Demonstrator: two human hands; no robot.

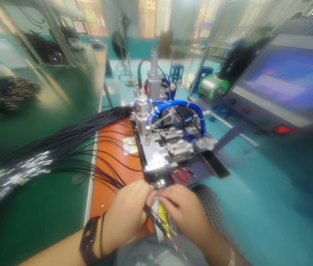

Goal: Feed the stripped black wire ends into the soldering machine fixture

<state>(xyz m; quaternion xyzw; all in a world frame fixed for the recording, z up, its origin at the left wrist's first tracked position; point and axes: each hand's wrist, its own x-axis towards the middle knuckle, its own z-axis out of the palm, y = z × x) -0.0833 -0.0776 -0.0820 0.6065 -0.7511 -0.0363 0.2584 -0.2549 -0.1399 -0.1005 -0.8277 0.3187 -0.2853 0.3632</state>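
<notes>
My left hand [128, 208] is closed around several black cables [155, 217]. Their stripped ends, with thin coloured wires, point down toward my lap. Just to the right, my right hand [185, 207] pinches with thumb and forefinger close to the left fingertips. What lies in that pinch is too small to make out; fine red and white wires show beside it. Both hands are in front of a metal bench machine [153, 157] with blue air tubes [187, 103]. Its orange base [117, 160] lies under the cables that run in from the left.
A large bundle of black cables [73, 135] lies across the green table [70, 199]. Red-handled scissors [180, 175] and a phone [216, 164] are right of the hands. A wire spool [213, 87] and a control screen [292, 79] stand farther right.
</notes>
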